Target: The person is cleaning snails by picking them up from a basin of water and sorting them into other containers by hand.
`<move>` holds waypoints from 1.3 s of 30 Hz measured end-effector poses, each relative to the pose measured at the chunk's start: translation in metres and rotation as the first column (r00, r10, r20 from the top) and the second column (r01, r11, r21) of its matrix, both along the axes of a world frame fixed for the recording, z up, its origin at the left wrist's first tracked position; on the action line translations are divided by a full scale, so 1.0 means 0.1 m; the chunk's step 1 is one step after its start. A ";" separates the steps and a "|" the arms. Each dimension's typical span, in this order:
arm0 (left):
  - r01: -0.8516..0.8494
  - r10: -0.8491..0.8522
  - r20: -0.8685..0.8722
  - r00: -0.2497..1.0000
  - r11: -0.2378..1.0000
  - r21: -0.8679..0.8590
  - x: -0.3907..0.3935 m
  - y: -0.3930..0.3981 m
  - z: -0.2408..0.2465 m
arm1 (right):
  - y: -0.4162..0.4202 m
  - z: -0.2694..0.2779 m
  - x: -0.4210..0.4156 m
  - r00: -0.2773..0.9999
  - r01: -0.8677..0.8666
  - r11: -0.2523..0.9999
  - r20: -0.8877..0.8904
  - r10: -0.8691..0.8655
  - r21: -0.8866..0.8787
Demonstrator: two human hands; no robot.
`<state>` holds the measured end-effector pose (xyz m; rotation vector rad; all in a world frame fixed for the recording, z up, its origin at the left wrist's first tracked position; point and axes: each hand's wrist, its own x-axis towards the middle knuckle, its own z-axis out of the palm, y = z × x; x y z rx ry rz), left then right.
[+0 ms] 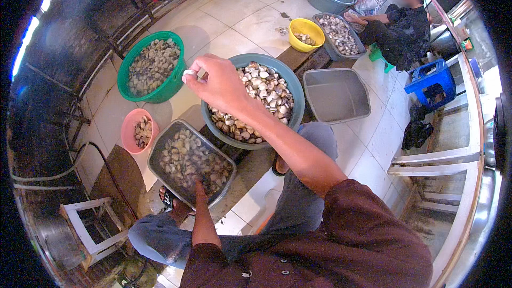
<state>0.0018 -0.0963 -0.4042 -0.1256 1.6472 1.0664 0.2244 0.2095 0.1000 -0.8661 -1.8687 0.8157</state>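
Note:
My right hand (pixel 218 82) is raised over a round blue-grey tub (pixel 298 100) heaped with clams (pixel 272 92). Thumb and fingers pinch a small pale shell (pixel 191 73), mostly covered by the fingers. My left hand (pixel 199 187) reaches into a dark grey rectangular basin (pixel 222 195) in front of me. Cloudy water and clams (pixel 188 156) fill this basin and hide the left fingers. Left of the round tub stands a green basin (pixel 174 89) of clams in water. A pink bowl (pixel 127 134) beside the rectangular basin holds some clams or shells.
A grey rectangular tub (pixel 336 94) stands at the right. Beyond are a yellow bowl (pixel 301 45) and another clam-filled tub (pixel 358 55), where another person (pixel 408 34) sits. A blue plastic stool (pixel 434 78) is at the right, a wooden stool frame (pixel 82 228) at lower left.

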 end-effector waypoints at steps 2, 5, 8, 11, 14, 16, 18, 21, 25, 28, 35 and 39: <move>-0.158 0.153 0.172 0.973 0.987 0.014 -0.08 0.05 0.06 | 0.00 0.00 -0.03 1.000 0.004 1.000 0.013 -0.004 0.012; -0.194 0.211 0.143 0.967 0.973 -0.123 -0.24 0.11 0.04 | 0.00 0.01 -0.03 1.000 0.009 0.999 0.028 -0.010 0.037; -0.230 0.246 0.139 0.959 0.966 -0.119 -0.33 0.07 -0.08 | 0.01 0.02 0.00 0.999 0.012 1.000 0.045 -0.013 0.014; -0.280 0.283 0.133 0.950 0.959 -0.038 -0.38 0.05 -0.25 | 0.06 0.03 0.05 1.000 0.009 0.999 0.024 -0.010 0.039; -0.309 0.298 0.123 0.947 0.947 0.088 -0.48 0.07 -0.41 | 0.10 0.02 0.04 0.998 0.035 0.998 0.049 -0.037 0.044; -0.229 0.220 0.071 0.973 0.959 0.167 -0.59 0.06 -0.48 | 0.09 0.00 0.01 0.999 0.041 0.999 0.032 -0.041 0.020; 0.123 -0.113 -0.058 0.992 0.969 0.216 -0.72 0.05 -0.48 | 0.06 0.00 -0.01 0.999 0.029 1.000 0.019 -0.029 0.010; 0.240 -0.210 -0.204 0.956 0.961 0.137 -0.69 0.06 -0.36 | 0.05 0.04 -0.02 0.999 0.006 1.000 0.031 -0.006 -0.006; 0.336 -0.314 -0.326 0.892 0.942 0.010 -0.36 0.23 0.02 | 0.02 0.12 -0.03 0.998 -0.017 0.997 0.054 0.021 -0.073; 0.444 -0.431 -0.406 0.806 0.893 -0.068 -0.15 0.30 0.25 | -0.01 0.13 -0.07 0.998 -0.027 0.998 0.052 0.029 -0.049; 0.638 -0.569 -0.651 0.503 0.753 -0.165 0.15 0.22 -0.14 | 0.01 0.01 -0.03 0.996 -0.059 0.997 0.062 0.056 0.048; 0.682 -0.657 -0.627 0.419 0.683 -0.260 0.25 0.21 -0.14 | 0.03 -0.02 0.00 0.995 -0.052 0.997 0.083 0.048 0.052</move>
